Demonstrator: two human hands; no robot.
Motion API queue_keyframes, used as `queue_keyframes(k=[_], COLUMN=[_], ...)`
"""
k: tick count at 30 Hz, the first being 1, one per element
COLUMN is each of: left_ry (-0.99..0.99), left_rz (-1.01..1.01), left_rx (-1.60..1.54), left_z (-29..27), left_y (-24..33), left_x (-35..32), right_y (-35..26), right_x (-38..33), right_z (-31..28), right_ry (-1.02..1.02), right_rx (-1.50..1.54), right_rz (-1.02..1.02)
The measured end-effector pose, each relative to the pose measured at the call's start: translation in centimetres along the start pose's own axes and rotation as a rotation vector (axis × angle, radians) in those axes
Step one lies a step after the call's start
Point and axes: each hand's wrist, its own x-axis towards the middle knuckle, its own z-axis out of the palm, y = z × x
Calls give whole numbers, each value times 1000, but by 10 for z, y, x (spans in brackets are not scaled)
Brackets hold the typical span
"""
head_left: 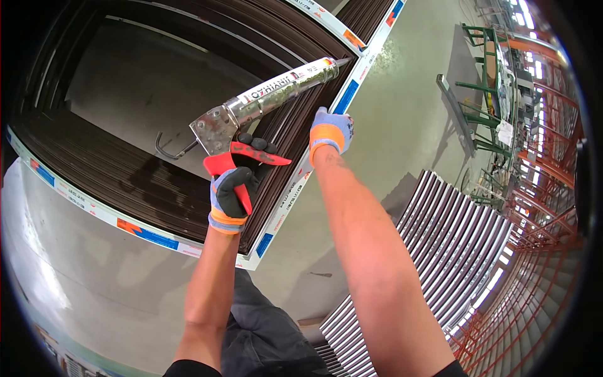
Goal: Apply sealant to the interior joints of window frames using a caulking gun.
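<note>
The left hand (231, 191), in a grey glove with black palm and orange cuff, has its grip wrapped tight around the red handle and trigger of a caulking gun (251, 110). The gun's metal body slants up and to the right, and its cartridge tube runs toward the upper right corner of a dark brown window frame (125, 176), where the nozzle tip meets the frame's inner edge. A hooked push rod sticks out of the gun's rear, over the frame's open middle. The right hand (331, 132), gloved alike, rests on the frame's right-hand rail just below the nozzle, fingers curled over the edge; whether its grip closes fully around the rail cannot be told. The frame's outer faces carry white protective tape with blue and orange patches. It lies flat above a grey concrete floor (389, 113). To the lower right, a stack of pale profiles (452, 251) lies beside a red wire rack (540, 283).
</note>
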Motion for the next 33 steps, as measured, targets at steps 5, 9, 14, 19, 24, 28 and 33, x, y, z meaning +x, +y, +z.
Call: queue_keyframes(k=[5, 9, 14, 19, 24, 28, 33], left_ry=[16, 6, 3, -35, 101, 13, 62], left_rz=[9, 0, -21, 5, -8, 30, 15], left_rx=[8, 29, 0, 24, 202, 200, 300], left_z=[-1, -2, -1, -3, -13, -10, -23], left_y=[-7, -10, -12, -13, -17, -15, -10], left_x=[6, 11, 11, 13, 9, 7, 4], right_y=[-3, -3, 1, -3, -1, 0, -1], right_x=[-6, -6, 0, -7, -2, -2, -3], right_z=[-1, -2, 3, -3, 0, 0, 0], right_ry=[-10, -22, -20, -12, -11, -21, -12], right_rx=[30, 36, 28, 68, 56, 14, 15], right_rz=[40, 52, 36, 34, 33, 36, 44])
